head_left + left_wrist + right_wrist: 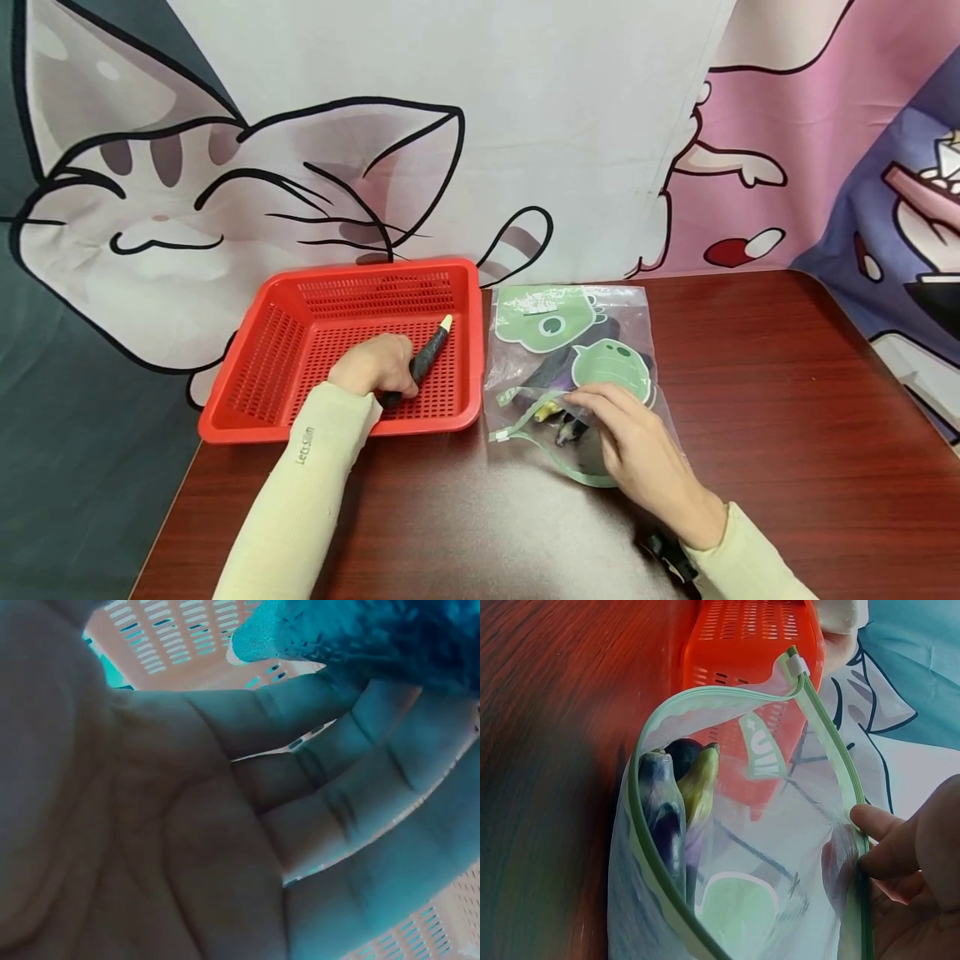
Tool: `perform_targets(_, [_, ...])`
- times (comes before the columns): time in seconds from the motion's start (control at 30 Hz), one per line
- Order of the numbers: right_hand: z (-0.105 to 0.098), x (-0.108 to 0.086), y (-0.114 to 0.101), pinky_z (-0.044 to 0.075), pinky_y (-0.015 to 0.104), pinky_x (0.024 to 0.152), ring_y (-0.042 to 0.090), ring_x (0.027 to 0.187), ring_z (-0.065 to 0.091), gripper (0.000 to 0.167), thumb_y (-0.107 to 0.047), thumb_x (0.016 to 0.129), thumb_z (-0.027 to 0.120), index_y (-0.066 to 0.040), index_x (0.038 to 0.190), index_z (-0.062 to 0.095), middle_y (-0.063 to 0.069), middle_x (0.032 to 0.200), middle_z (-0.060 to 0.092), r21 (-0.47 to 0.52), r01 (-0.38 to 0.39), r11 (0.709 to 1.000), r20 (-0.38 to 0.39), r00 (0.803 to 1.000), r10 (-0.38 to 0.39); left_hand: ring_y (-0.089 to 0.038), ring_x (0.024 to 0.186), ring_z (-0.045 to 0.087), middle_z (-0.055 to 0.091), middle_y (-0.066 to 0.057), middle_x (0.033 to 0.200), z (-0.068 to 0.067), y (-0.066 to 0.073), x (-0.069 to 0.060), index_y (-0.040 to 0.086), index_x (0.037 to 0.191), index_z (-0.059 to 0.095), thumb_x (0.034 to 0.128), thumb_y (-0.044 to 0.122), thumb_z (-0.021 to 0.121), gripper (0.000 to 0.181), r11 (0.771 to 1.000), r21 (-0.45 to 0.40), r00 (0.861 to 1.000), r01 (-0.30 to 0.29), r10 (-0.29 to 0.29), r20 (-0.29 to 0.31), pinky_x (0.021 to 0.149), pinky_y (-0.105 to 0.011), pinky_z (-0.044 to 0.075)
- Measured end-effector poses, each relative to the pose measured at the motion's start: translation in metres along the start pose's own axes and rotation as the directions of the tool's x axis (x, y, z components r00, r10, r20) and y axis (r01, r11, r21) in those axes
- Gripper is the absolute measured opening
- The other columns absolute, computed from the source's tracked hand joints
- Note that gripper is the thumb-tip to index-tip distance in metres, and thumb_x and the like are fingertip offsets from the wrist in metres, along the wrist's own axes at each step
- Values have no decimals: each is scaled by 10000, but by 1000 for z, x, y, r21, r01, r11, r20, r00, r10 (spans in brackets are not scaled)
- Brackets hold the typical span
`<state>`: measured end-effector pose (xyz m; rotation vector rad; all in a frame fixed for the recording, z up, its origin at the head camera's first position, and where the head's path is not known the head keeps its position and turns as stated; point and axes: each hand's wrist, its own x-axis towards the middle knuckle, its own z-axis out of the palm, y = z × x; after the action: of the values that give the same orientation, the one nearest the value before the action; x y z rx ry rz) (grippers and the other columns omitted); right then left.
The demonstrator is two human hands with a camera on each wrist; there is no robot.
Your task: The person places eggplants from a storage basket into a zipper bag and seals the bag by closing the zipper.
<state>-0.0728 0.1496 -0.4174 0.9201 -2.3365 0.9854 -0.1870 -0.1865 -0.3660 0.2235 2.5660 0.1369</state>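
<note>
My left hand [378, 364] reaches into the red basket [480, 350] and grips a dark, rough-skinned, cucumber-like vegetable [429, 353] with a pale yellow tip. In the left wrist view, the fingers [330, 765] curl towards the vegetable [360, 637], which looks blue there. On the table, to the right of the basket, lies a clear zip bag [517, 367] with green prints; its mouth gapes. My right hand [652, 458] pinches the green rim of the bag [862, 900] between thumb and finger. Inside are eggplants [664, 817], purple with one yellowish end.
The brown wooden table [787, 400] extends to the right of the bag. Behind it hangs a cloth [600, 125] printed with cartoon cats, close to the basket's back rim. A small dark object [667, 554] is at the right wrist.
</note>
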Motion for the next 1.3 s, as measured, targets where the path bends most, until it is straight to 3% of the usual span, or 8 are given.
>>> perform_targets(0.3, [0,0,0,369,158,1002,213,1069,609,372,77,898,444,-30,1166,679,66,1156,647,-1,2,1000,-1,1000,-2,-196,683,521,568,-64,766,-7,0,-4,81,846,583,773,200,820,275,1000,-13,999,20,-20,-34,602,-312,442])
perform_targets(0.6, [0,1,-1,372,159,995,209,1070,609,365,76,904,451,-34,1167,679,60,1155,647,4,0,1000,2,1000,0,-199,637,554,591,-69,744,-16,3,-20,85,820,602,789,191,810,235,999,-34,996,34,-37,-82,572,-323,456])
perform_targets(0.87, [0,0,-1,372,160,1000,214,1062,612,360,63,906,446,-29,1163,681,65,1152,650,1,7,1000,-7,1000,-7,-207,655,552,584,-68,746,-20,6,-35,87,851,588,805,185,801,239,999,-53,990,0,-8,-141,598,-338,459])
perform_targets(1.13, [0,0,-1,366,156,1008,215,1069,611,352,54,908,452,-32,1160,682,67,1151,650,-2,-1,1000,-2,1000,1,-197,628,535,571,-45,692,-22,9,-52,99,810,591,807,186,788,215,997,-62,973,-51,36,-226,582,-339,440])
perform_targets(1.3, [0,1,-1,365,156,1006,217,1069,610,358,75,897,462,-33,1158,682,68,1151,650,-5,-6,1000,0,1000,6,-186,646,522,573,-38,720,-21,15,-62,76,952,626,814,172,770,221,993,-83,967,-81,58,-248,586,-332,423])
